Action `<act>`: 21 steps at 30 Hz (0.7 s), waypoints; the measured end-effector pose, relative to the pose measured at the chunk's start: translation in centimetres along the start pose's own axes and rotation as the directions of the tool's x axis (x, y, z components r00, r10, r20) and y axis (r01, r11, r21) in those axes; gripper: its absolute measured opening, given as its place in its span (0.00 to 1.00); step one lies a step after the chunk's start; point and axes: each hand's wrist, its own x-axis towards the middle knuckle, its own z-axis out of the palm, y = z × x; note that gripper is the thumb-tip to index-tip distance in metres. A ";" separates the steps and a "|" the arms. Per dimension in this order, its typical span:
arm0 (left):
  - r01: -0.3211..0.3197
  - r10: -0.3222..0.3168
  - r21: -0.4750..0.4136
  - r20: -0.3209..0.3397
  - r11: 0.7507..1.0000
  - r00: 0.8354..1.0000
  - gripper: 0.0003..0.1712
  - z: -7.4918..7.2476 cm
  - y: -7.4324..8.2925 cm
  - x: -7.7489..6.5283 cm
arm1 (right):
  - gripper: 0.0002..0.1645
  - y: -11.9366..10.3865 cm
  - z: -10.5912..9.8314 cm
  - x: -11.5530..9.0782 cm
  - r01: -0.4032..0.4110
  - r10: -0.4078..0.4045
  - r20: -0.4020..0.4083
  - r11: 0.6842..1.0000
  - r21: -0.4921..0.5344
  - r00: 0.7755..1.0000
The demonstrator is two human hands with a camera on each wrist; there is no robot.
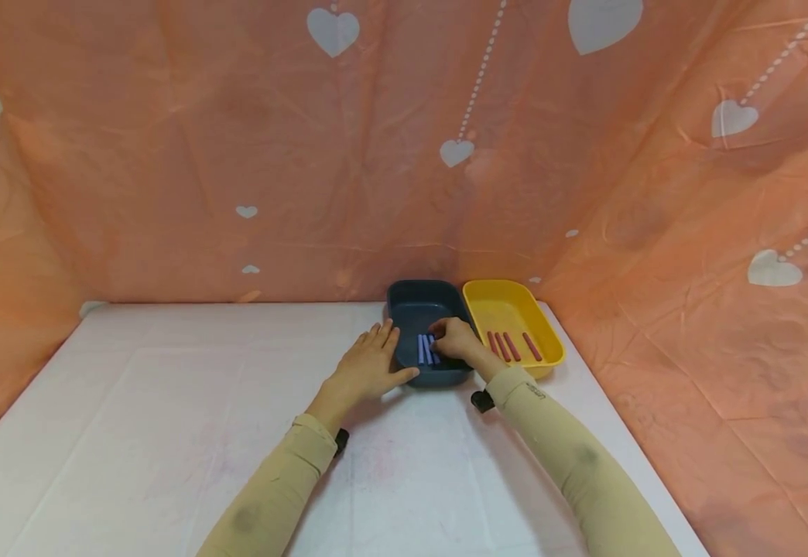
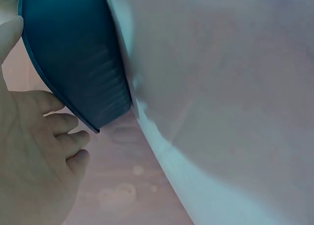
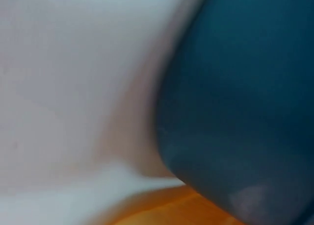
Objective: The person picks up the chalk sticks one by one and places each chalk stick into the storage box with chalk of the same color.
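Note:
In the head view a dark blue tray (image 1: pixel 418 302) holds several purple sticks (image 1: pixel 422 350), chalk-like, lying side by side near its front end. My right hand (image 1: pixel 457 340) reaches in over the tray's right side, its curled fingers pinching a purple stick at the right of the row; the fingertips are partly hidden. My left hand (image 1: pixel 369 363) rests against the tray's left rim with fingers extended. In the left wrist view the thumb and fingers of that hand (image 2: pixel 39 137) touch the rim of the blue tray (image 2: pixel 73 53). The right wrist view shows only the tray's outer wall (image 3: pixel 240 102), not the hand.
Right beside the blue tray stands a yellow tray (image 1: pixel 498 294) with several dark red sticks (image 1: pixel 507 346) in it. Both are at the back right of the white-covered table (image 1: pixel 167 433). An orange curtain (image 1: pixel 348 193) with white hearts hangs behind and at both sides.

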 end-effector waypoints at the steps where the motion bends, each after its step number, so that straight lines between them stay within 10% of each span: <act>1: 0.006 -0.006 0.005 -0.002 1.000 1.000 0.55 0.0 -0.1 0.0 | 0.21 -0.1 0.0 -0.1 0.011 -0.011 -0.009 1.000 -0.001 1.000; 10: 0.094 -0.090 0.056 -0.058 0.994 0.994 0.56 -1.0 -1.6 -1.7 | 0.22 -1.1 -0.9 -2.4 0.212 -0.221 -0.174 0.975 -0.068 0.960; 21: 0.158 -0.153 0.031 -0.113 0.987 0.982 0.54 -2.7 -4.0 -5.5 | 0.32 1.0 -2.5 -6.7 0.211 -0.282 -0.286 0.944 -0.255 0.916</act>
